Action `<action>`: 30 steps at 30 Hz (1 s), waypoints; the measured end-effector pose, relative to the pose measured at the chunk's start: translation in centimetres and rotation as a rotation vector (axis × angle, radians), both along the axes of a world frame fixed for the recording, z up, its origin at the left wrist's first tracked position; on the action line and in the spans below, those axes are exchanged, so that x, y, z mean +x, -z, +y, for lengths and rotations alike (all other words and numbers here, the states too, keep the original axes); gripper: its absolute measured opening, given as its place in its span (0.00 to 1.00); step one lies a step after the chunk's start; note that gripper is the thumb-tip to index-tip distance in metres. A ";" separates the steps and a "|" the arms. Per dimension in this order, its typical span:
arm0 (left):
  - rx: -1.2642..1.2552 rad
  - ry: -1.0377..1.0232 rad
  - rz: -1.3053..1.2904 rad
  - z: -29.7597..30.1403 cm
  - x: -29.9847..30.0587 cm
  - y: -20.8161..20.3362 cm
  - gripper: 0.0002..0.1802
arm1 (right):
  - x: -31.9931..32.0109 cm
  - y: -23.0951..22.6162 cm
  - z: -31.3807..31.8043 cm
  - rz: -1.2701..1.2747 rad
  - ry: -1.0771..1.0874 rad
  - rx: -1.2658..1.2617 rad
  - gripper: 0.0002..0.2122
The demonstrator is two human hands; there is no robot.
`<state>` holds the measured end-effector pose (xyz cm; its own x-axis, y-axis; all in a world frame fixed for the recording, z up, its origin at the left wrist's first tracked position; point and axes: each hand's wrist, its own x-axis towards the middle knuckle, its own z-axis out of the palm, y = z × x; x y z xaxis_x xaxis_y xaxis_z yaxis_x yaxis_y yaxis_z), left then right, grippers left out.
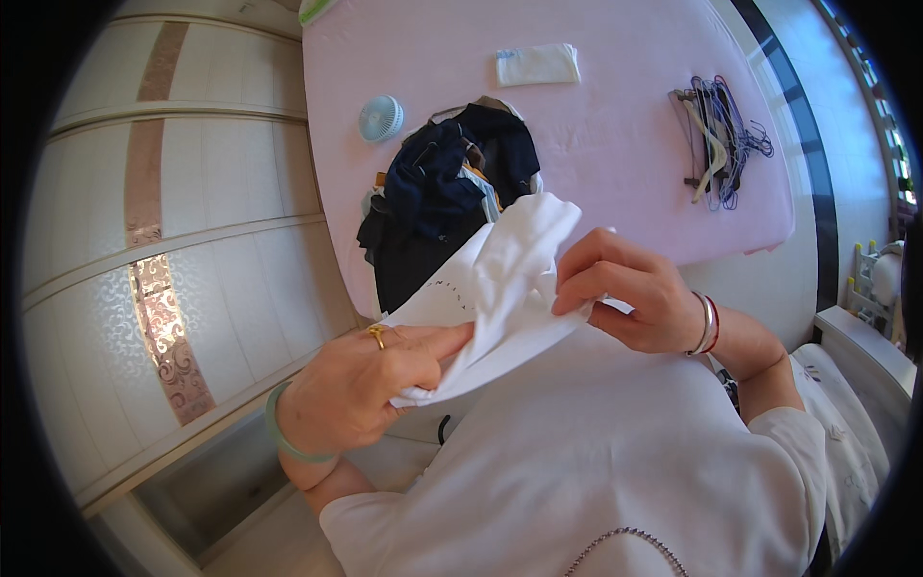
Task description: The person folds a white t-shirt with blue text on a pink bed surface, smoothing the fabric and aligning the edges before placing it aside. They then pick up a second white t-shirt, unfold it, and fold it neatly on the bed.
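Note:
A white cloth garment [514,279] with a line of small dark print hangs bunched between my two hands, in front of my chest. My left hand [385,380], with a gold ring and a pale green bangle, grips its lower left edge, the fingers partly tucked into the folds. At its right edge my right hand [630,288] pinches the fabric between thumb and fingers; a silver bangle and a red cord circle that wrist. Which part of the garment each hand holds is hard to tell from the folds.
A pink-covered bed [615,135] lies ahead, bearing a heap of dark clothes [442,173], a small light-blue fan [381,118], a folded white cloth [537,65] and a pile of hangers [716,144]. White wardrobe doors [231,183] run along the left.

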<state>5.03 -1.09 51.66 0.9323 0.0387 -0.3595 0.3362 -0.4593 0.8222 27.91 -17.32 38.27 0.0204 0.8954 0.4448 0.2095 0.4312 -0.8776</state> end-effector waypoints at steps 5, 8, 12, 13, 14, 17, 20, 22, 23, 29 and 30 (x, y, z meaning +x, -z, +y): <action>0.177 0.214 -0.267 -1.0 1.3 1.0 0.14 | 1.0 -0.4 0.4 0.141 -0.138 -0.097 0.11; 0.154 0.284 -0.233 -0.6 1.9 1.0 0.14 | 1.6 -0.3 0.5 0.165 -0.233 -0.114 0.11; 0.126 0.187 -0.258 -0.4 1.5 1.5 0.14 | 2.6 0.0 0.5 0.233 -0.266 -0.111 0.08; 0.113 0.176 -0.276 -0.6 1.4 1.6 0.15 | 2.9 0.3 0.3 0.253 -0.268 -0.121 0.07; 0.102 0.166 -0.294 -0.7 1.3 1.7 0.15 | 3.0 0.4 0.0 0.294 -0.286 -0.198 0.07; 0.081 0.247 -0.299 -0.9 1.4 1.7 0.16 | 3.0 0.4 -0.9 0.378 -0.329 -0.387 0.08; 0.109 0.330 -0.262 -1.3 1.6 0.9 0.18 | 2.5 0.0 -1.2 0.281 -0.334 -0.409 0.10; 0.094 0.285 -0.296 -1.8 1.5 0.9 0.19 | 2.3 -0.5 -0.9 0.205 -0.375 -0.396 0.10; 0.094 0.278 -0.295 -1.8 1.5 1.0 0.20 | 2.2 -0.7 -0.7 0.165 -0.392 -0.387 0.10; 0.087 0.248 -0.268 -2.2 1.0 0.9 0.21 | 0.8 -0.2 -0.1 0.111 -0.569 -0.218 0.11; 0.088 0.231 -0.275 -2.5 0.8 0.9 0.20 | 0.5 -0.1 -0.1 0.111 -0.602 -0.240 0.12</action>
